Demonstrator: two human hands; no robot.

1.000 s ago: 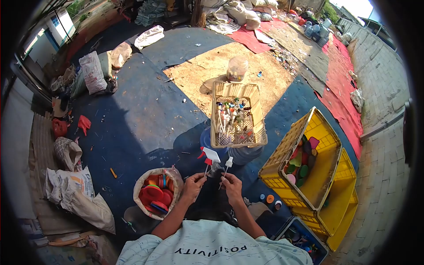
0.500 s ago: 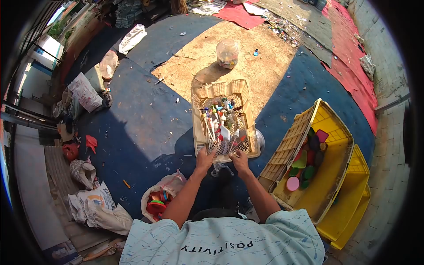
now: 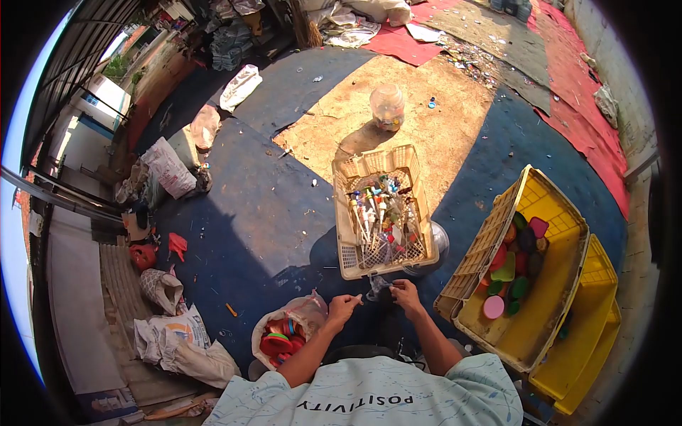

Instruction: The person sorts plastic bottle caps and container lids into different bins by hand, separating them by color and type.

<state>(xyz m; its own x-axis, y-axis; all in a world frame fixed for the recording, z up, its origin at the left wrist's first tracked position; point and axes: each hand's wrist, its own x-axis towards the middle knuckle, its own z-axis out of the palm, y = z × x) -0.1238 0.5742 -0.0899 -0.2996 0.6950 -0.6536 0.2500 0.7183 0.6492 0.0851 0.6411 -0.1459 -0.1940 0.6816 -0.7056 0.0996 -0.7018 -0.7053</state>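
Observation:
My left hand (image 3: 344,308) and my right hand (image 3: 407,292) are close together in front of my chest, just below the near rim of a beige plastic basket (image 3: 344,234). The basket holds several spray-pump heads with coloured tips (image 3: 380,209). Between my hands lies a small piece of clear plastic (image 3: 376,285), and my right fingertips touch it. My left fingers are pinched together towards it. What either hand grips is too small to make out.
An open sack of red and coloured caps (image 3: 280,339) sits at my left knee. Stacked yellow crates (image 3: 561,234) with coloured lids stand to the right. A clear jar (image 3: 388,106) stands on the sandy patch beyond the basket. Filled bags (image 3: 170,167) lie at the left.
A second ago each hand held up a spray-pump head. Both hands then reached into the basket, and they have now drawn back towards my body without the pump heads.

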